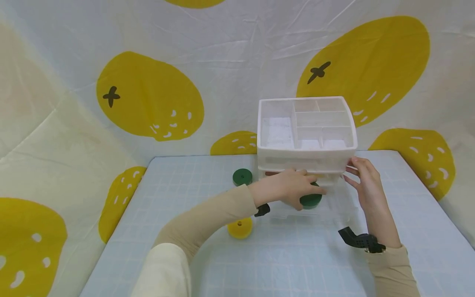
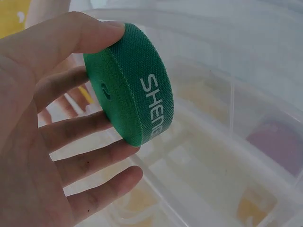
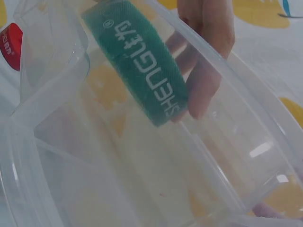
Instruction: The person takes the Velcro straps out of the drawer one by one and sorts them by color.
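Note:
My left hand holds a green roll of hook-and-loop tape by its edge, the thumb on its printed rim and fingers spread along its flat face. The roll is over the pulled-out clear drawer of a white storage box. A red roll shows at the drawer's far-left side in the right wrist view. At the box's right side is my right hand, its fingers extended along the corner beside the drawer.
On the table left of the box sit another green roll and a yellow roll, partly under the left forearm. The box top has several open compartments. A patterned cloth hangs behind the table.

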A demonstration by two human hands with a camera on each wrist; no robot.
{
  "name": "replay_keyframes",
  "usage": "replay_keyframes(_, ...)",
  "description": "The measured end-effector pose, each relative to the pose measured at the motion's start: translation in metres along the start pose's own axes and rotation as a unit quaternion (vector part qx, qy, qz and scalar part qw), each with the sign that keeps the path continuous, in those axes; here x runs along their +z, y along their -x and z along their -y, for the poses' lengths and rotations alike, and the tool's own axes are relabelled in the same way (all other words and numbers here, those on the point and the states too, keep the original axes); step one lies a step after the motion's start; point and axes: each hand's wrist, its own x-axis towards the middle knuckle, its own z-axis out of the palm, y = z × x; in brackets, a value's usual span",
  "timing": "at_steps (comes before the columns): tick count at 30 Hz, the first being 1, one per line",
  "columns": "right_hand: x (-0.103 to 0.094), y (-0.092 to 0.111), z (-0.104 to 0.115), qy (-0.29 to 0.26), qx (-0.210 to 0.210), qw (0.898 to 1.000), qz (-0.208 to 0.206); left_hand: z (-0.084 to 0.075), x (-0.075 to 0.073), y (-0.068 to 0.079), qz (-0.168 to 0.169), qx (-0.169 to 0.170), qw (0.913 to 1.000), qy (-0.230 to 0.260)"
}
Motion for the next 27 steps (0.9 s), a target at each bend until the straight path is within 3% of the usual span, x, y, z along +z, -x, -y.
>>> replay_keyframes(7, 0.000, 0.000, 0.000, 0.001, -0.002, 1.000, 0.001, 0.001, 0.001, 0.018, -0.032, -0.012, 0.9994, -0.009)
replay_keyframes(13, 0.000, 0.001, 0.000, -0.006, 0.000, 1.000, -0.002, 0.004, 0.009, 0.037, -0.092, -0.026, 0.9954, 0.011)
replay_keyframes(22, 0.001, 0.001, 0.002, 0.002, 0.000, 1.000, -0.002, 0.001, 0.029, 0.058, -0.178, -0.064, 0.9792, 0.074)
replay_keyframes(27, 0.001, 0.001, 0.002, 0.002, 0.000, 1.000, -0.001, 0.002, 0.043, 0.067, -0.230, -0.091, 0.9642, 0.096)
